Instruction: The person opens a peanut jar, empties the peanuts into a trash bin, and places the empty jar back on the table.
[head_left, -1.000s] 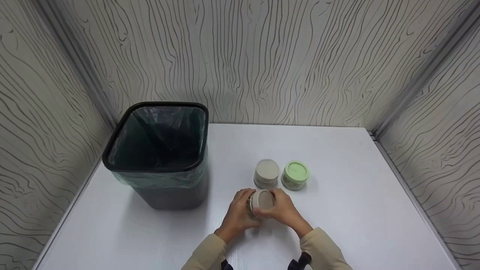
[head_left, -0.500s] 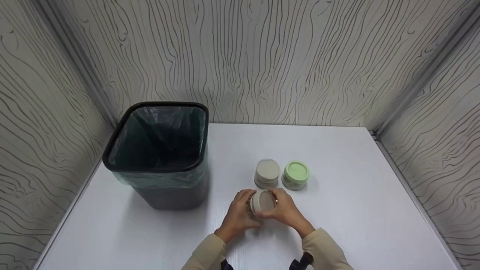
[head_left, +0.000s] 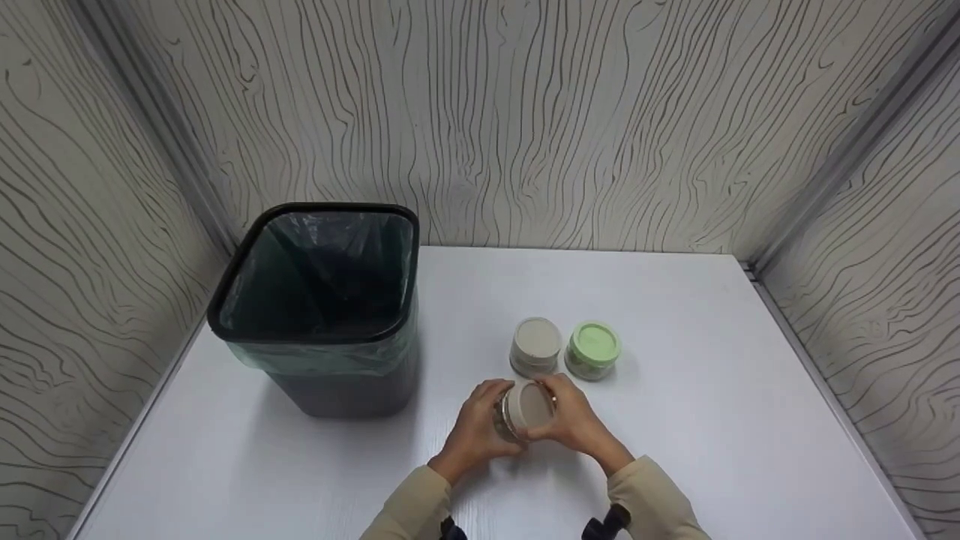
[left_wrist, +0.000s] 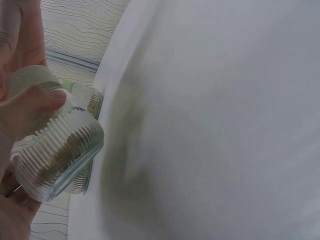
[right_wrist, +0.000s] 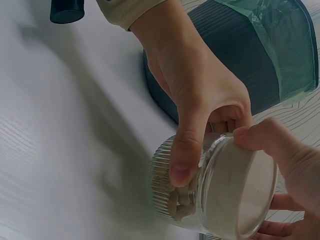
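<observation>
A ribbed glass jar (left_wrist: 75, 145) with a beige lid (head_left: 532, 406) is held tilted over the white table, its lid side toward the right. Brown bits (left_wrist: 62, 157) lie inside the glass. My left hand (head_left: 477, 424) grips the glass body, its thumb (right_wrist: 186, 155) along the ribbed side. My right hand (head_left: 574, 417) curls round the lid, with the thumb at the rim. Just beyond stand another beige-lidded jar (head_left: 536, 345) and a green-lidded jar (head_left: 595, 349), upright and side by side.
A dark bin (head_left: 352, 394) with a black rim and a green liner stands to the left of the hands. Wood-patterned panels (head_left: 480, 120) rise at the back and both sides of the white table (head_left: 675, 420).
My right hand and the lid have shifted slightly right, and the lid faces a little more to the right. The left hand keeps its grip. The standing jars and bin stay put.
</observation>
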